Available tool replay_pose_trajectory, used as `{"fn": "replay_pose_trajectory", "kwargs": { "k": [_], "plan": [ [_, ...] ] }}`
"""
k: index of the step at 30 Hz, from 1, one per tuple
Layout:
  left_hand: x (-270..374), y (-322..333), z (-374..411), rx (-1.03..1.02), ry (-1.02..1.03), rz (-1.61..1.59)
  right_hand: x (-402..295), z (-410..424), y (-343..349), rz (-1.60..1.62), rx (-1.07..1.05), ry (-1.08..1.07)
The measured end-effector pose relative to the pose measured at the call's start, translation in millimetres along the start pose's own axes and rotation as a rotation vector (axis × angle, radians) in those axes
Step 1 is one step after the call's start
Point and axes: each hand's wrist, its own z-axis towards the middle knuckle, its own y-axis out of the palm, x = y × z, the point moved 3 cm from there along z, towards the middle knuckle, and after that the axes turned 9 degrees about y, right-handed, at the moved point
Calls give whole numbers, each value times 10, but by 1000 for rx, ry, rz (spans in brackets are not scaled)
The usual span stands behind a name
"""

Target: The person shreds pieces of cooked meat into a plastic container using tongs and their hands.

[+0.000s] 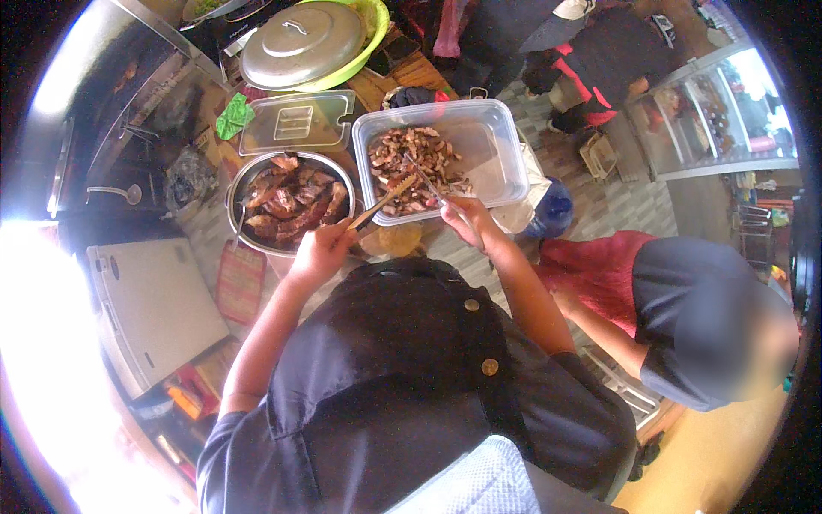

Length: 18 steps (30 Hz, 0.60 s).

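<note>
My left hand (323,250) is closed around a pair of tongs (393,194), whose tips reach over the near left part of a clear plastic tub (504,151). In my right hand (465,218) is a slim metal utensil, perhaps a knife (425,177), its end among the chopped meat (411,154) heaped in the tub's left half. Left of the tub, a round metal bowl (350,193) holds larger pieces of cooked meat (289,202), with a metal handle leaning at its left rim.
Behind the bowl lies a clear plastic lid (302,122) beside a green cloth (235,117). A metal lid (305,45) covers a lime-green basin (379,29). A co-worker in a red apron (597,276) is close on my right; another person (610,58) is beyond the table.
</note>
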Motion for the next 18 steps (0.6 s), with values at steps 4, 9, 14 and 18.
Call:
{"fn": "replay_pose_trajectory", "kwargs": {
  "k": [4, 9, 14, 18],
  "plan": [
    [-45, -9, 13, 26, 29, 46, 106, 29, -3, 7, 49, -14],
    [-19, -22, 12, 1, 28, 48, 245, 29, -2, -39, 70, -11],
    [-94, -39, -12, 16, -16, 43, 287, -127, -33, 167, -113, 346],
    [-81, -40, 25, 13, -8, 31, 448, -129, 56, 127, -98, 152]
  ]
}}
